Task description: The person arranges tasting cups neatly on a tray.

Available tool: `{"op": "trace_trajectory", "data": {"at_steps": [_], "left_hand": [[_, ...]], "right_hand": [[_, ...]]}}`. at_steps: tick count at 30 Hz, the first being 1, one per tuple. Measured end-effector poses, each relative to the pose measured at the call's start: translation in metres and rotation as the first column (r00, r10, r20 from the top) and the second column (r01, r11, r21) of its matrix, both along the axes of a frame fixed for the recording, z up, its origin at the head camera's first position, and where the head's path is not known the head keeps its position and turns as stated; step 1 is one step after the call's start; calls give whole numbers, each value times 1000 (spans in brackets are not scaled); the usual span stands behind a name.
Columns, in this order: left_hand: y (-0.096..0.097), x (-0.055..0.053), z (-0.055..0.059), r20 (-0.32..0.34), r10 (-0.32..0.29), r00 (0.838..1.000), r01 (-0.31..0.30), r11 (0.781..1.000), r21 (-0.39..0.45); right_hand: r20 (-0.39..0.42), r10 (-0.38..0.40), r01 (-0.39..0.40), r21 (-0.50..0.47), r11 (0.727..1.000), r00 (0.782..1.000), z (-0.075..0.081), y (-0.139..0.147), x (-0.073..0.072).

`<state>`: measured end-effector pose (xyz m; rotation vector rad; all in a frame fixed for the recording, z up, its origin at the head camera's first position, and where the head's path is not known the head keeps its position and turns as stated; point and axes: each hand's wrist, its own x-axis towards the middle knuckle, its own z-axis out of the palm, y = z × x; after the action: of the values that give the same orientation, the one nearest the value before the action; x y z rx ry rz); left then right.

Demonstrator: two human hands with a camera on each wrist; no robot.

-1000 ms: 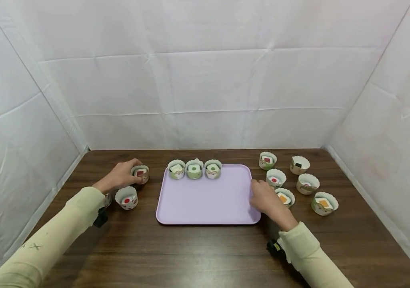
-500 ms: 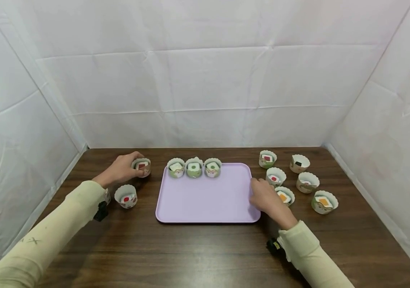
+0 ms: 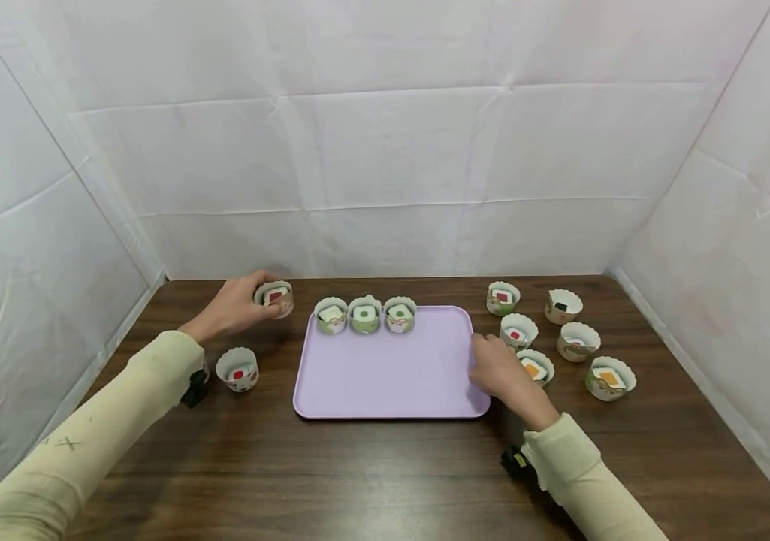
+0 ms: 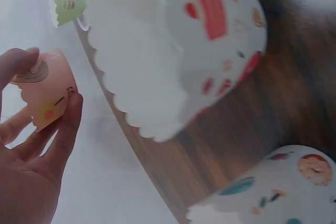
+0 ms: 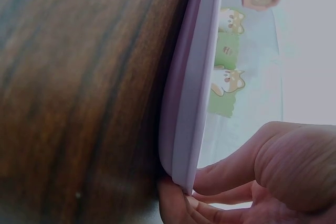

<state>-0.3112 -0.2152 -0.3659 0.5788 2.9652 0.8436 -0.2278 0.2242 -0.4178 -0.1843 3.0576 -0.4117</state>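
Observation:
My left hand (image 3: pixel 232 306) grips a pinkish paper baking cup (image 4: pixel 55 90) between thumb and fingers, left of the tray. In the head view a white block with a dark red top patch (image 3: pixel 276 294) sits inside this cup. My right hand (image 3: pixel 501 372) pinches the right edge of the lilac tray (image 3: pixel 385 376); in the right wrist view the thumb lies over the rim and other fingers are under or beside it. Along the tray's back left stand three green-patterned baking cups (image 3: pixel 366 324), each holding a white-and-green block.
Beneath the left forearm stands a patterned cup with a red-marked block (image 3: pixel 241 379), with another cup (image 4: pixel 283 187) partly hidden beside it. Several cups (image 3: pixel 606 391) with orange, red or dark-marked blocks stand on the right of the wooden table (image 3: pixel 385 481). White sheeting (image 3: pixel 385 150) encloses the back and sides.
My left hand has carried the pinkish cup away from me and slightly right, and it now looks higher. My right hand stays on the tray edge; the tray has not moved.

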Motion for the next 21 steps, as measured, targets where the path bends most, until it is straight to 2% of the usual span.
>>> {"op": "trace_trajectory", "data": {"at_steps": [9,21], "left_hand": [[17,-5,10,-22,-29,999,29,999,43],[49,-16,21,-101,-55,993,58,998,23]], "right_hand": [[-10,9,-9,-3,1000,1000,1,-1,-1],[10,-3,3,-1,1000,1000,0,0,-1]]}}
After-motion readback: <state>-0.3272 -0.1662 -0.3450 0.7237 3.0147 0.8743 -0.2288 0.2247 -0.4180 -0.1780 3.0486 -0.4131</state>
